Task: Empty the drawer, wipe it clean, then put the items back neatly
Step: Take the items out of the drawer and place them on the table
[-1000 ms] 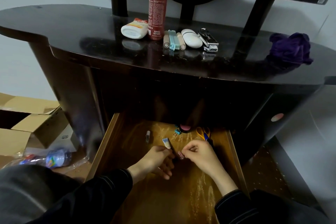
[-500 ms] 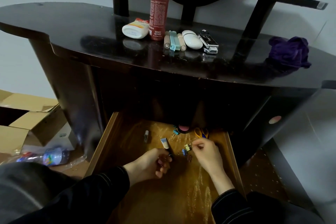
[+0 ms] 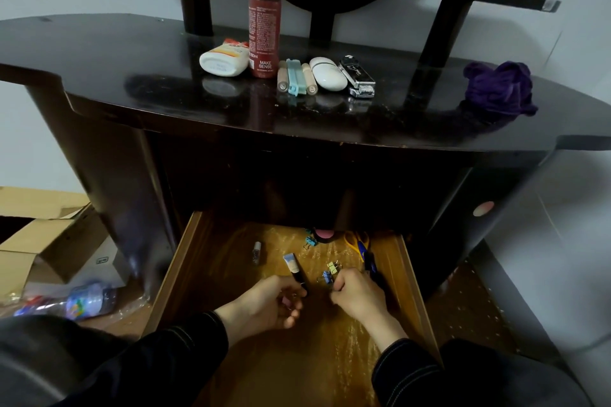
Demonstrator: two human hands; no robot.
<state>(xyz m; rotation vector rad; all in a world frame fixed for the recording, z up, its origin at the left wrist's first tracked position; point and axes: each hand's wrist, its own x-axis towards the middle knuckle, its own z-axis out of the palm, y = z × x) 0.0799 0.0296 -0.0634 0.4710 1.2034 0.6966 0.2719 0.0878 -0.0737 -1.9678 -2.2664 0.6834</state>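
Observation:
The wooden drawer (image 3: pixel 185 261) stands pulled open below the dark dresser top (image 3: pixel 132 69). My left hand (image 3: pixel 267 302) is curled around small pink binder clips with wire loops showing. My right hand (image 3: pixel 357 296) pinches a blue binder clip (image 3: pixel 326 277), with a yellow-green clip (image 3: pixel 333 267) beside it. Still lying in the drawer are a small tube with a black cap (image 3: pixel 294 268), a small vial (image 3: pixel 257 251), a teal clip (image 3: pixel 310 241), a pink round compact (image 3: pixel 323 234) and scissors (image 3: pixel 360 243). A purple cloth (image 3: pixel 499 89) lies on the top at the right.
On the dresser top stand a red-brown pump bottle (image 3: pixel 264 26), a white bottle on its side (image 3: pixel 224 59), slim tubes (image 3: pixel 297 78), a white oval case (image 3: pixel 327 73) and a silver stapler (image 3: pixel 358 76). Cardboard boxes (image 3: pixel 49 241) and a plastic bottle (image 3: pixel 89 299) lie on the floor at left.
My right hand has moved right, from beside the left hand to the blue and yellow-green clips. My left hand has drawn back a little and closed around the pink clips.

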